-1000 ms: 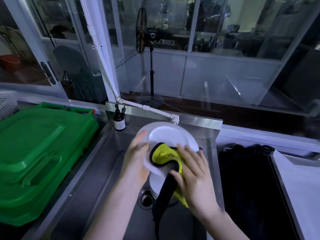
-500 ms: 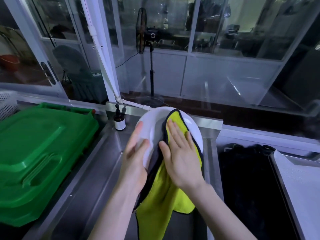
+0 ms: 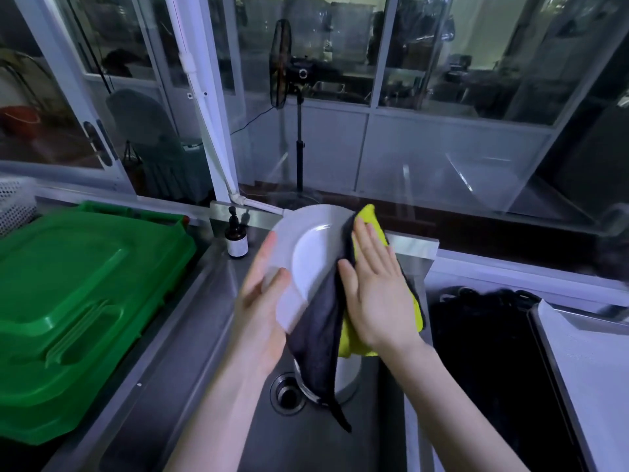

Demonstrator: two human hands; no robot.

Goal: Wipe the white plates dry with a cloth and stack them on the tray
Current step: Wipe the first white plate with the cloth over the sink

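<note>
Left hand (image 3: 262, 301) grips the tilted white plate (image 3: 313, 253) by its left rim, thumb on its face; right hand (image 3: 374, 294) lies flat, fingers (image 3: 366, 240) straight, pressing the yellow-and-grey cloth (image 3: 320, 328) against it, both above the sink (image 3: 204, 386), where stacked plates (image 3: 348, 374) sit on its floor beside the drain (image 3: 287, 394).

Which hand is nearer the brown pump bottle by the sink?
Left. The left hand, gripping the white plate, is just right of the brown pump bottle; the right hand, pressing the cloth, lies farther right, past the plate.
</note>
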